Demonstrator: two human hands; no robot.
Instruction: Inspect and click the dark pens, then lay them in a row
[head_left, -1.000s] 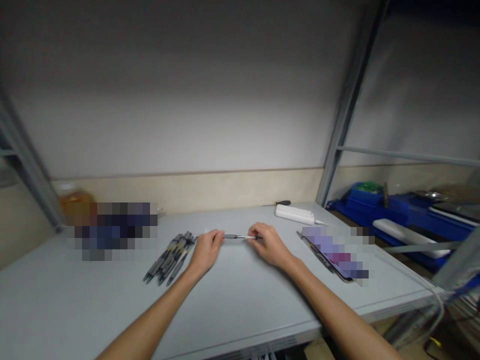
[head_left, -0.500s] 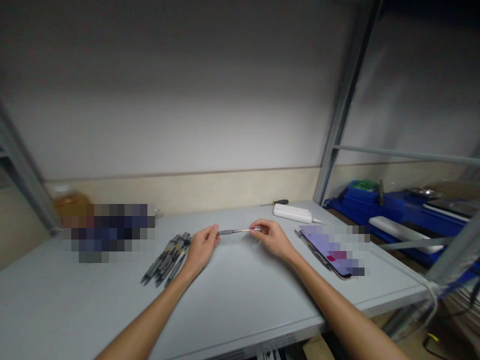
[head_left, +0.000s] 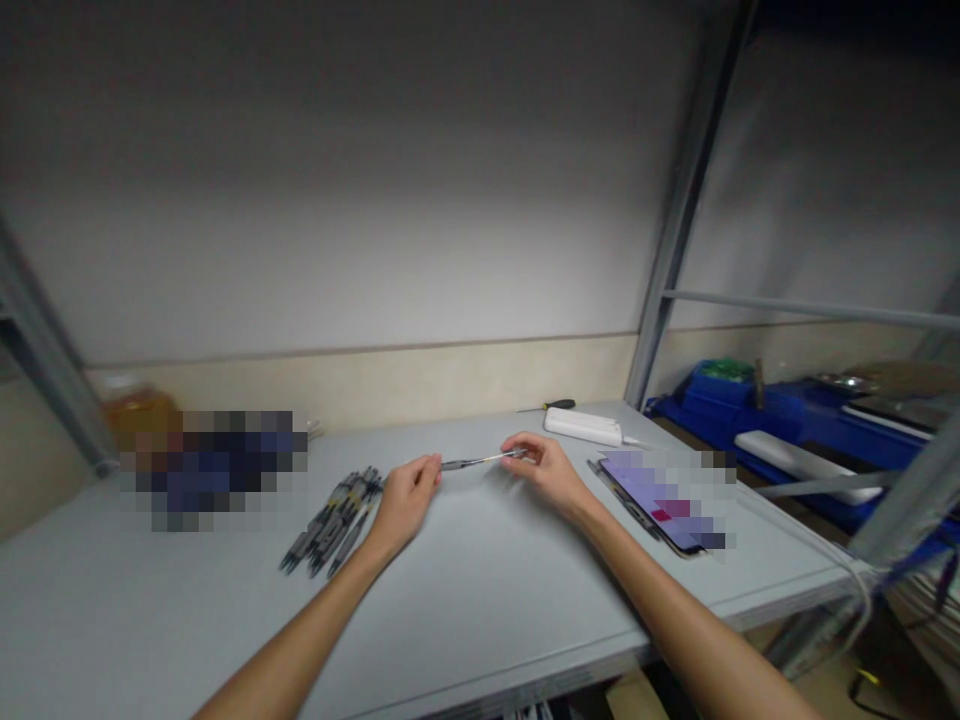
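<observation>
Over the middle of the grey table [head_left: 465, 590], my left hand [head_left: 409, 495] is closed on the dark grey end of a slim pen-like piece [head_left: 454, 465]. Its thin pale rod points right. My right hand [head_left: 544, 468] pinches the other end, where a small silvery part [head_left: 517, 453] shows between thumb and fingers. Just left of my left hand lies a pile of several grey and black pens [head_left: 330, 525]. Right of my right hand, a phone [head_left: 652, 500] with a lit purple screen lies beside a few dark pens [head_left: 626, 500].
A white power strip [head_left: 583, 426] and a screwdriver [head_left: 559, 405] lie at the back. At the left back is a blurred dark blue item [head_left: 225, 465]. Metal posts [head_left: 686, 220] frame the table; blue trays [head_left: 720, 390] stand beyond the right side.
The thin rod now slants up slightly towards my right hand, and a bit more of the silvery part shows. Both hands keep their hold.
</observation>
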